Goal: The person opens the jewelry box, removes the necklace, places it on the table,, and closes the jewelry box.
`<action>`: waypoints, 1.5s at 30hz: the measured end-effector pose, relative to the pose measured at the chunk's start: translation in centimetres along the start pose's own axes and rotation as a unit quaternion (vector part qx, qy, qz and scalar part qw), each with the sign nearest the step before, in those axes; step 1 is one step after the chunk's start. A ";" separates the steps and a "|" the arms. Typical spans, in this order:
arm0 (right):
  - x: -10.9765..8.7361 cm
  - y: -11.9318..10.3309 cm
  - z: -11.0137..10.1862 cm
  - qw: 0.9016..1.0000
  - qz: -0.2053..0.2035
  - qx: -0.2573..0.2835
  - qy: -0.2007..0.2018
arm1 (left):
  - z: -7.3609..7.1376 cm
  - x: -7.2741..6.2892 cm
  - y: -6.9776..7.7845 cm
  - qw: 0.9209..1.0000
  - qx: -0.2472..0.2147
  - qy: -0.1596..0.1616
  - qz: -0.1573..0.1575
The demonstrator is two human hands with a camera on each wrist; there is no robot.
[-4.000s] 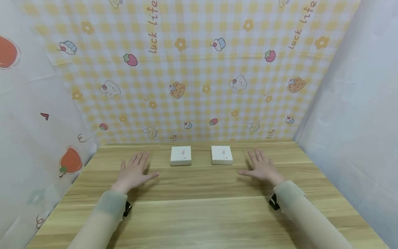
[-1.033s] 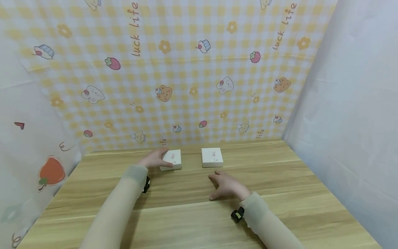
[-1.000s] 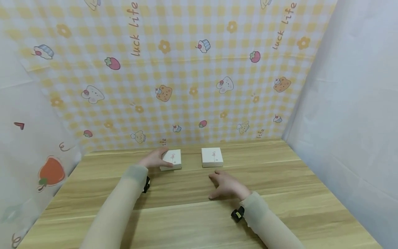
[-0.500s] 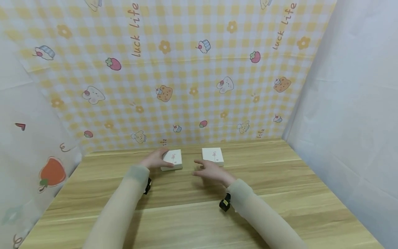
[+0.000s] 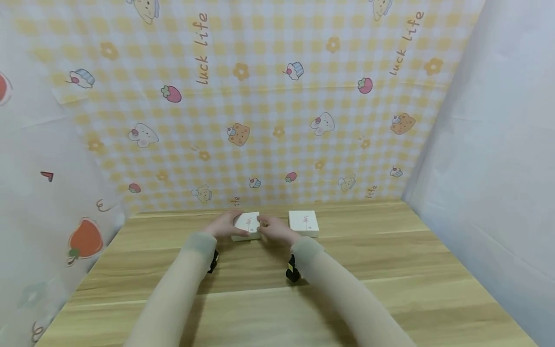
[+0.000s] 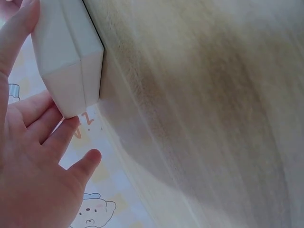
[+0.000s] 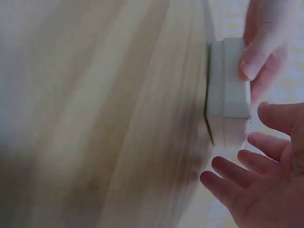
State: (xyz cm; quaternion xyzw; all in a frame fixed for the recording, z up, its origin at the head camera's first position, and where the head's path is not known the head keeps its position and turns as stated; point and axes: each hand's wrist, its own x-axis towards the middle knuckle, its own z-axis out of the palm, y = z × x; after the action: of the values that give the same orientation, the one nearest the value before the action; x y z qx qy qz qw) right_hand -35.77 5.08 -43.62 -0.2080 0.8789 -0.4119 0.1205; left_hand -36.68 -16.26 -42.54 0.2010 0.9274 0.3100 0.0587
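Observation:
A small white lidded box (image 5: 251, 221) with a pink print on top rests on the wooden table, left of centre. My left hand (image 5: 223, 225) grips it from the left, thumb on the front edge and fingers round the back; the left wrist view shows the box (image 6: 64, 45) with the thumb on its front and fingertips at its side. Close by the box's right side is my right hand (image 5: 277, 230). In the right wrist view the fingers of that hand (image 7: 270, 166) are spread and relaxed beside the box's end, holding nothing.
A second, matching white box (image 5: 303, 221) stands just right of my right hand. Behind the table (image 5: 373, 270) hangs a yellow checked cloth (image 5: 277, 154) with cartoon prints. White cloths (image 5: 490, 168) flank the table at both sides.
My left hand has come in from the left and taken hold of the left box. My right hand has moved leftward, past the right box, to the left box's right side.

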 end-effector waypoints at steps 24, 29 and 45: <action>-0.5 -1.5 -0.4 0.992 0.001 -0.122 -0.024 | 0.4 0.0 0.2 1.000 0.003 0.006 -0.002; -1.1 -1.5 -0.4 0.988 0.002 -0.155 -0.020 | 0.6 -0.4 0.6 1.000 0.008 0.002 -0.001; -5.0 -1.3 -0.7 0.975 -0.001 -0.220 -0.024 | 2.3 -2.2 3.0 0.996 0.089 0.003 0.027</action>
State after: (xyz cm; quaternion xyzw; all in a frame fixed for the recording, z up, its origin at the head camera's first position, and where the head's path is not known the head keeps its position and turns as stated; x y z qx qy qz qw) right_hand -31.27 7.13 -41.91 -0.2404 0.9447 -0.2030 0.0927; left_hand -33.17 -13.69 -42.58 0.2298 0.9457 0.2280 0.0295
